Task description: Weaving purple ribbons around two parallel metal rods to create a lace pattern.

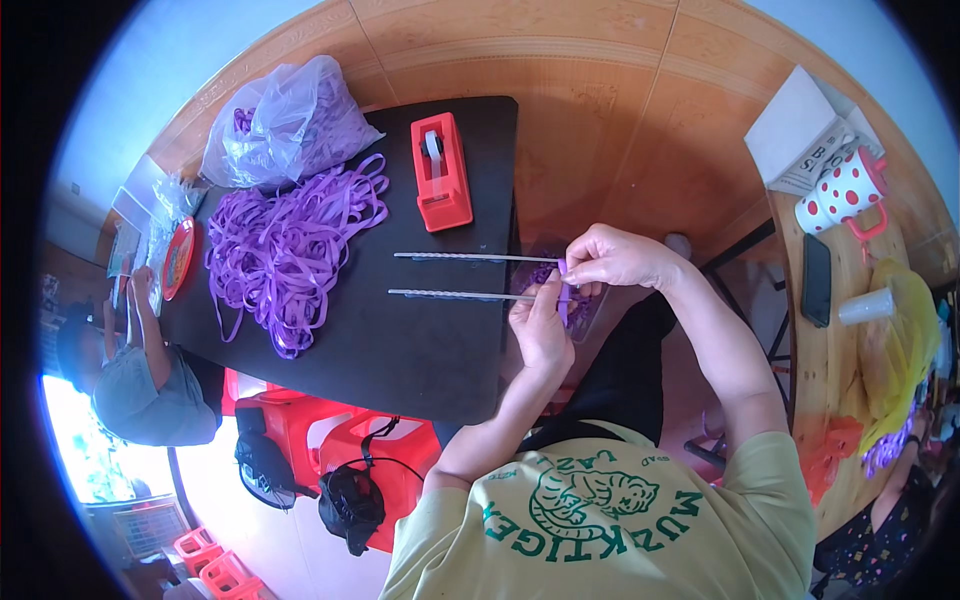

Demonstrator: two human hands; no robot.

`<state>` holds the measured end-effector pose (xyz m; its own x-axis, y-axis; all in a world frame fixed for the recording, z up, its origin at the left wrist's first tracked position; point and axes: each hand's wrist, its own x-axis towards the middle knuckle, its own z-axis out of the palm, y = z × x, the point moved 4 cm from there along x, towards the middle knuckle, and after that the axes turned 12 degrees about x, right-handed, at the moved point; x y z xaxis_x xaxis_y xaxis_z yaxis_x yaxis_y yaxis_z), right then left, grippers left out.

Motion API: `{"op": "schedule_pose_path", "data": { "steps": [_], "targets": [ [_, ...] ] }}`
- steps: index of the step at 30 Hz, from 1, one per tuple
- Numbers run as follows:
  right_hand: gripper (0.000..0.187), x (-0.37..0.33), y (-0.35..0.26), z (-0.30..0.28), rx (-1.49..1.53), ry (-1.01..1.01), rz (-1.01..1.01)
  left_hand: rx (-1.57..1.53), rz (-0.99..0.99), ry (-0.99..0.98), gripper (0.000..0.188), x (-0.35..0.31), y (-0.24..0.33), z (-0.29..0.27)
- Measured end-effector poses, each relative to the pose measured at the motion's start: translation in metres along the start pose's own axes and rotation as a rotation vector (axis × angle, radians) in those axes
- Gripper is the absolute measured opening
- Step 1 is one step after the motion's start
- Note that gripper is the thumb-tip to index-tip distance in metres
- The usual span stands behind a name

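My left hand [540, 325] grips the near ends of two thin metal rods [460, 276] that reach out over the black table [420, 350]. My right hand [620, 258] pinches a purple ribbon strip [563, 290] and holds it against the rod ends. A large loose pile of purple ribbon [285, 240] lies on the table's left part. Beyond it sits a clear plastic bag [285, 125] stuffed with more purple ribbon. A red tape dispenser [440, 170] stands at the table's far edge.
Another person [140, 370] sits at the table's left end near a red plate [178, 258]. Red plastic stools [320, 435] and a black bag [350, 505] are below the table. A wooden side table [830, 360] at right holds a polka-dot mug [848, 190], phone [816, 280] and plastic cup [866, 306].
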<state>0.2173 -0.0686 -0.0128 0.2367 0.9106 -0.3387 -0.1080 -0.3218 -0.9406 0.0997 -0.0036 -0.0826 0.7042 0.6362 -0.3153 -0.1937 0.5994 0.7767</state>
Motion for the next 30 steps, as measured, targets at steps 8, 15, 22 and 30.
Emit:
{"op": "schedule_pose_path", "data": {
  "steps": [8, 15, 22, 30],
  "targets": [
    [0.004, 0.005, 0.017, -0.014, -0.047, -0.126, -0.123, 0.048, 0.006, 0.024, 0.016, -0.002, 0.003, 0.001],
    [0.009, 0.031, 0.027, -0.006, 0.111, -0.263, -0.22, 0.054, -0.001, 0.003, 0.016, -0.006, 0.006, 0.002],
    [0.005, 0.057, 0.047, -0.002, 0.264, -0.307, -0.334, 0.043, -0.038, -0.177, 0.008, -0.011, 0.001, -0.013],
    [0.007, 0.057, 0.047, 0.016, 0.75, -0.425, -0.379, 0.002, -0.135, -0.093, 0.01, -0.021, 0.007, -0.008]
  ]
}}
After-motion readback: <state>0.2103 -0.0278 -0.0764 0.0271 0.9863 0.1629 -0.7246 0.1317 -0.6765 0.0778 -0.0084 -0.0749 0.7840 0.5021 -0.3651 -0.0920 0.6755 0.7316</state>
